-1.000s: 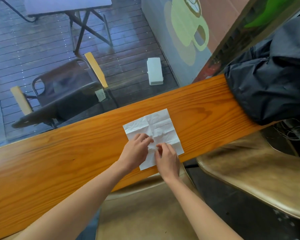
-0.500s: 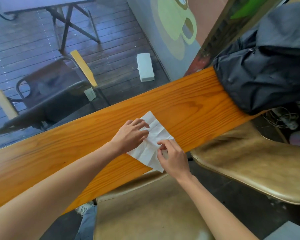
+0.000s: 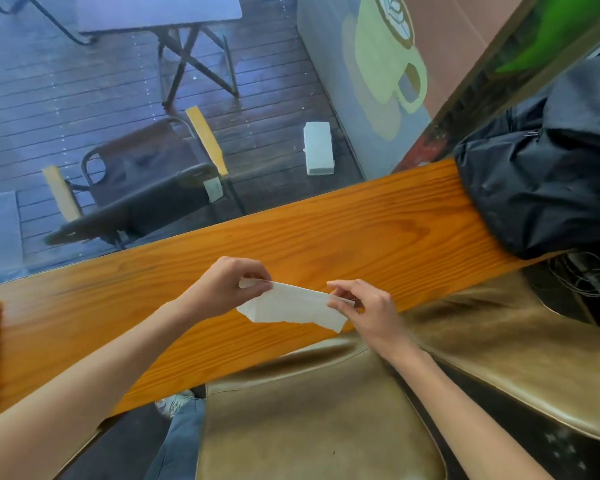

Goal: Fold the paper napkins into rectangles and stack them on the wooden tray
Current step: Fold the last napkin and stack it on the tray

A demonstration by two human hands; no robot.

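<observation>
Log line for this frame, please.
step: folding | napkin: lifted, half-folded | left hand: pinches one end | right hand: pinches the other | counter: below | tray: unseen

We see a plain white paper napkin (image 3: pixel 291 308) above an orange-brown desk (image 3: pixel 361 237) with darker, wavy wood grain. A black bag (image 3: pixel 541 188) sits at the desk's far right. The padded seats (image 3: pixel 309 410) are a worn golden tan. A pale green mug (image 3: pixel 385 64) is painted on what seems a grey-blue wall.
</observation>
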